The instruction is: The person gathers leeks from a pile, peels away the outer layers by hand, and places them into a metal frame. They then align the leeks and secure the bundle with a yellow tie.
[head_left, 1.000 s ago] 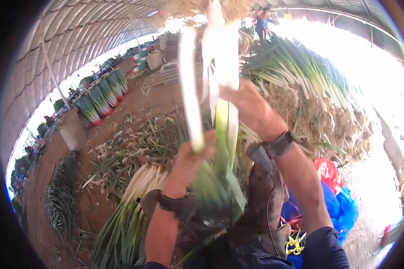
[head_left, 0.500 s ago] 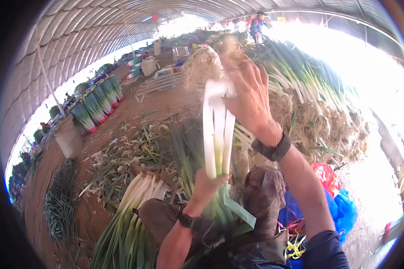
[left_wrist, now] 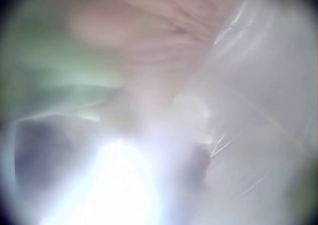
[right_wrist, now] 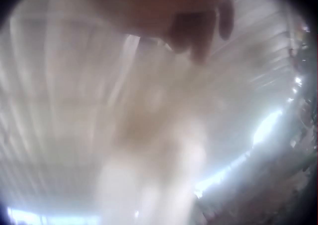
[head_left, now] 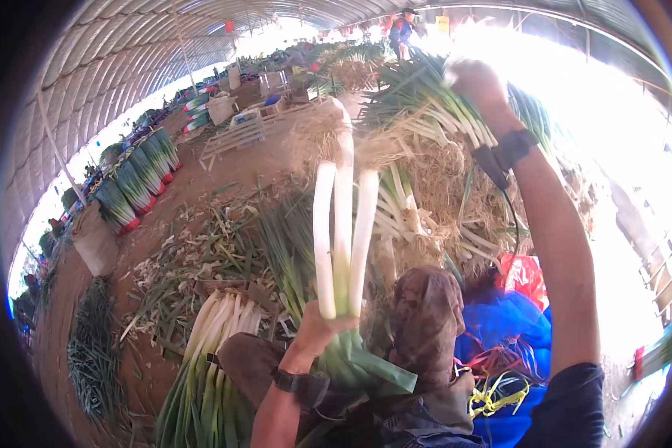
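the head view looks forward and down, the left wrist's sits very near the left hand [head_left: 322,327], and the right wrist's faces up past the right hand [head_left: 479,84] to the roof [head_left: 116,63], which the head view shares.

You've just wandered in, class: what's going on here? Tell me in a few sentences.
A person grips a few leeks in the left hand, pale stalks pointing up. The right hand is raised well away from them, too washed out to tell whether it holds anything. A bunch of leeks lies beside the left knee, leaf scraps cover the ground, and a heap of rooted leeks lies ahead.
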The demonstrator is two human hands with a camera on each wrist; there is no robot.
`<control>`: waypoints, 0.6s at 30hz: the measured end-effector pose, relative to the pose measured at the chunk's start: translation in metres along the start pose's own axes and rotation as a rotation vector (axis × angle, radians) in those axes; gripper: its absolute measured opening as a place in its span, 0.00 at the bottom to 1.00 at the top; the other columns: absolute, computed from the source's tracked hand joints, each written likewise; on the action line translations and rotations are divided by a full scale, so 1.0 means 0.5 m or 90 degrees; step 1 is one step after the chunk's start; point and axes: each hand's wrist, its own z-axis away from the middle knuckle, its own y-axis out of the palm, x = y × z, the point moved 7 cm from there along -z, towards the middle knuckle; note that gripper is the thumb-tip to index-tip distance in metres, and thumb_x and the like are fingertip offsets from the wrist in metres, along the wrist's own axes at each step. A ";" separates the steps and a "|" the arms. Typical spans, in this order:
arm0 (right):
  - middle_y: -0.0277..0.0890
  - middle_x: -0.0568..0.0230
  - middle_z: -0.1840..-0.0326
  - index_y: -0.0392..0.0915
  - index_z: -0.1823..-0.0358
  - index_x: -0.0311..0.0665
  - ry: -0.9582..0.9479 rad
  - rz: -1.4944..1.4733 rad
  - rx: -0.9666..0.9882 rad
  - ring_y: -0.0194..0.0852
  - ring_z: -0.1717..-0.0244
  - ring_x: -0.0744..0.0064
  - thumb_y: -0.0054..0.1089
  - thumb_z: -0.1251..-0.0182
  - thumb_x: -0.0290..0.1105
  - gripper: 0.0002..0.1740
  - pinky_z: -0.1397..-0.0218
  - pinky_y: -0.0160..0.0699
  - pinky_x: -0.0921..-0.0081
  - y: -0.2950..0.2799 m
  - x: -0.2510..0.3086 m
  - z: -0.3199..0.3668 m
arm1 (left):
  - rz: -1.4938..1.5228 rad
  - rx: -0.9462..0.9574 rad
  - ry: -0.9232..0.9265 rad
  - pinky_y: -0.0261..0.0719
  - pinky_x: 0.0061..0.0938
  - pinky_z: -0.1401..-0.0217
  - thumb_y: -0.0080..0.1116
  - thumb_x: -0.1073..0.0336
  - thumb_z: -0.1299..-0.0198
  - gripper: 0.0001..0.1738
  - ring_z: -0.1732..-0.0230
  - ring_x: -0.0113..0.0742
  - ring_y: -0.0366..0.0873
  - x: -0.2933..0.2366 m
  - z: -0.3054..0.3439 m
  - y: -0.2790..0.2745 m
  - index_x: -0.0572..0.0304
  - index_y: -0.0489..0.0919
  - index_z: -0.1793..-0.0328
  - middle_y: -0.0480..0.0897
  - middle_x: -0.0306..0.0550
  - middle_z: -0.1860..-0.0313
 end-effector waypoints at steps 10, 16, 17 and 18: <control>0.81 0.53 0.39 0.82 0.40 0.38 -0.234 -0.478 0.208 0.74 0.33 0.62 0.65 0.33 0.38 0.22 0.33 0.76 0.62 -0.105 0.219 0.058 | -0.047 0.077 -0.058 0.84 0.27 0.51 0.72 0.71 0.47 0.17 0.58 0.31 0.86 -0.021 -0.001 0.053 0.67 0.87 0.50 0.89 0.46 0.58; 0.82 0.53 0.42 0.82 0.40 0.37 -0.201 -0.335 0.219 0.79 0.39 0.64 0.65 0.35 0.36 0.22 0.38 0.80 0.62 -0.130 0.171 0.103 | 0.001 0.138 -0.041 0.84 0.29 0.52 0.72 0.72 0.54 0.22 0.59 0.33 0.86 -0.050 -0.019 0.098 0.68 0.84 0.49 0.88 0.46 0.62; 0.82 0.53 0.42 0.82 0.40 0.37 -0.183 -0.308 0.222 0.79 0.40 0.64 0.65 0.35 0.35 0.22 0.39 0.80 0.62 -0.133 0.146 0.105 | -0.018 0.137 -0.053 0.84 0.29 0.54 0.71 0.74 0.55 0.23 0.59 0.33 0.86 -0.052 -0.022 0.098 0.68 0.84 0.48 0.88 0.46 0.63; 0.82 0.53 0.43 0.82 0.40 0.37 -0.153 -0.273 0.224 0.80 0.41 0.64 0.65 0.35 0.35 0.22 0.40 0.81 0.62 -0.132 0.104 0.097 | -0.015 0.144 -0.054 0.84 0.29 0.54 0.71 0.74 0.55 0.23 0.59 0.33 0.86 -0.048 -0.018 0.100 0.68 0.84 0.48 0.88 0.46 0.63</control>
